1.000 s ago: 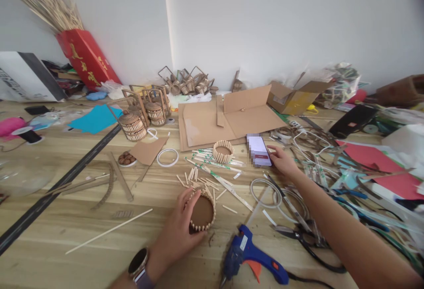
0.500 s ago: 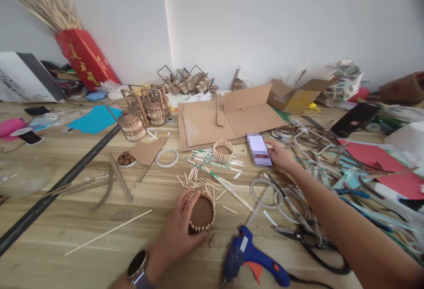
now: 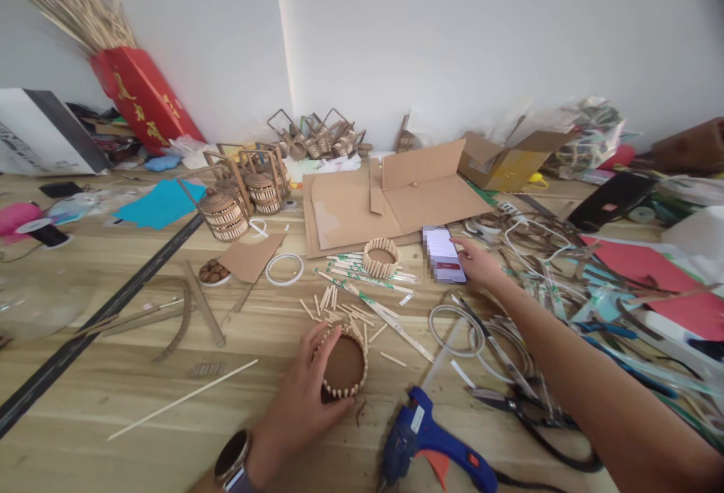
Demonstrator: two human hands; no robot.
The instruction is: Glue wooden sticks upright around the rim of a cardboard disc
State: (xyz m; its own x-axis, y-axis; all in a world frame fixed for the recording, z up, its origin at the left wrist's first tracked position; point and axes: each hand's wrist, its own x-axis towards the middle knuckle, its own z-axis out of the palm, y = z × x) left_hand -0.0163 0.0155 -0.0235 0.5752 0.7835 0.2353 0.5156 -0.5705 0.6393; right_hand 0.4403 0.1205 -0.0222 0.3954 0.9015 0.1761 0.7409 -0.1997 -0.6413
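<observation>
My left hand curves around the near left side of a small round basket, its fingers on the rim and thumb low on the near side. Short wooden sticks stand upright around the basket's brown base. My right hand is stretched out to a phone lying on the table, a finger touching the right part of its lit screen. The hand's other fingers are partly hidden. Loose short sticks lie just beyond the basket. Farther back, a second stick ring rests on green-and-white wrapped strips.
A blue glue gun lies at the front, with black-handled scissors and tape rolls to its right. Flattened cardboard sits behind. Finished lidded baskets stand back left. Cluttered tools and strips cover the right side.
The view has shifted very slightly. Both hands stay in place, the left at the basket and the right at the phone.
</observation>
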